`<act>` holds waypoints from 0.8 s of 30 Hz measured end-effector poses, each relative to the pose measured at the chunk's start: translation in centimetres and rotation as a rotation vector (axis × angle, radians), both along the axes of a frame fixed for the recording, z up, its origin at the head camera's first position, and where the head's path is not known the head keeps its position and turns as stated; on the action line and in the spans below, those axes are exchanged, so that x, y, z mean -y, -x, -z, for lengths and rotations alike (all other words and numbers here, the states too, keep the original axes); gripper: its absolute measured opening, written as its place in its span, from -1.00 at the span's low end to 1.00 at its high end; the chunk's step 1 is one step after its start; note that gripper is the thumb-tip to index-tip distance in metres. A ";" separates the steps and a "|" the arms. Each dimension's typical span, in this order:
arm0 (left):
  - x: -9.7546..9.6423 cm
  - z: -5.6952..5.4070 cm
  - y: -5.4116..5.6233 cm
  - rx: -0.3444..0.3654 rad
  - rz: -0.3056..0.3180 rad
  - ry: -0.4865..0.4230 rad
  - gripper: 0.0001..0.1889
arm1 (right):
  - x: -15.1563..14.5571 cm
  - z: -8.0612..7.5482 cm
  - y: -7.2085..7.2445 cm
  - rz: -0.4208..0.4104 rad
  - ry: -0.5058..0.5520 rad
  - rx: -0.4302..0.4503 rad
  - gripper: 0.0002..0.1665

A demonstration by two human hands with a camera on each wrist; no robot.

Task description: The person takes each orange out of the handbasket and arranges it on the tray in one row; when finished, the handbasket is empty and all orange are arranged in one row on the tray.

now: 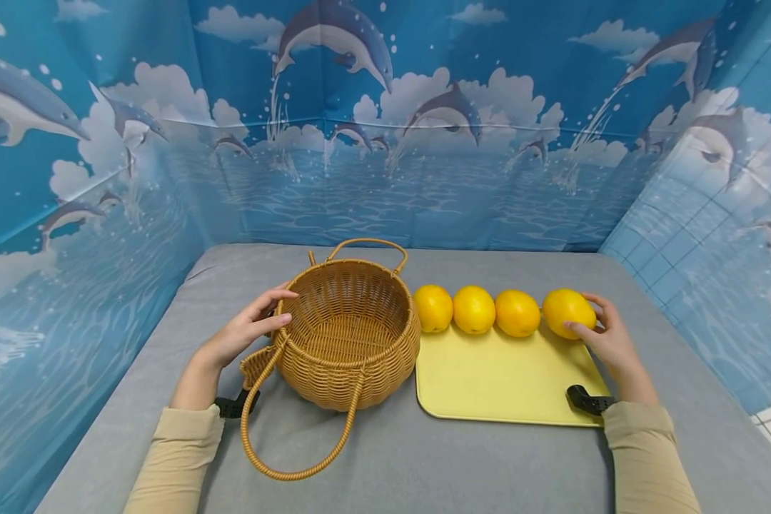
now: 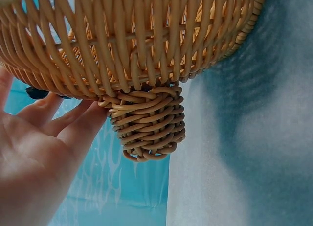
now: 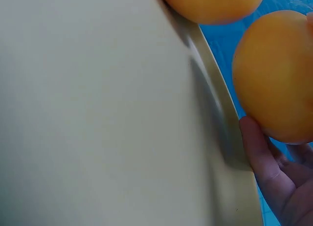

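Note:
A round wicker basket [image 1: 353,371] stands on the left with its mouth up and bare woven bottom showing. My left hand [image 1: 247,328] grips its left rim, with a finger and the thumb at the edge. In the left wrist view, other fingers of the left hand [image 2: 39,152] touch the basket's outer weave beside a small woven stub [image 2: 149,123]. Between thumb and fingers my right hand [image 1: 610,343] holds an orange [image 1: 567,313] over the far right corner of the yellow tray [image 1: 507,385]. That orange [image 3: 276,79] sits near the tray's rim in the right wrist view.
Three more oranges, the left one [image 1: 433,308], the middle one [image 1: 474,310] and the right one [image 1: 517,313], line the tray's far edge. One basket handle [image 1: 295,475] hangs toward the front; another handle [image 1: 369,240] rises at the back. Dolphin-print curtains [image 1: 373,193] surround the grey table [image 1: 462,464].

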State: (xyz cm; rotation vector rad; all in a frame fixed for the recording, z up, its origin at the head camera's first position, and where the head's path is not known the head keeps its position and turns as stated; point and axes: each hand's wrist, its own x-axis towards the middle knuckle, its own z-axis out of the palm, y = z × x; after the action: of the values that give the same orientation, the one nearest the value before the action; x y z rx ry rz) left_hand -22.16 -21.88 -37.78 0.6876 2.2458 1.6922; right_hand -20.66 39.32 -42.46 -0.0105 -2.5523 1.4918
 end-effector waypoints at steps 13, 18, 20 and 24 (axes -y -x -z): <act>0.0 0.1 0.0 -0.007 0.001 -0.003 -0.50 | 0.6 0.1 0.0 0.002 -0.071 0.025 -0.12; 0.0 0.1 0.0 -0.009 0.005 -0.009 -0.50 | 0.8 0.2 0.1 0.000 -0.092 0.005 -0.15; 0.1 0.2 0.0 -0.007 0.008 -0.010 -0.50 | 0.8 0.3 0.1 0.000 -0.106 0.000 -0.15; 0.1 0.3 0.0 -0.003 0.011 -0.013 -0.50 | 0.8 0.4 0.1 -0.005 -0.121 -0.003 -0.12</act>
State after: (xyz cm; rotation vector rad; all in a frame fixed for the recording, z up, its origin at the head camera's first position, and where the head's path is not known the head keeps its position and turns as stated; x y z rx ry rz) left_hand -22.15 -21.97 -38.04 0.7041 2.2305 1.7036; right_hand -20.74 38.54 -42.82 0.0150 -2.6376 1.3363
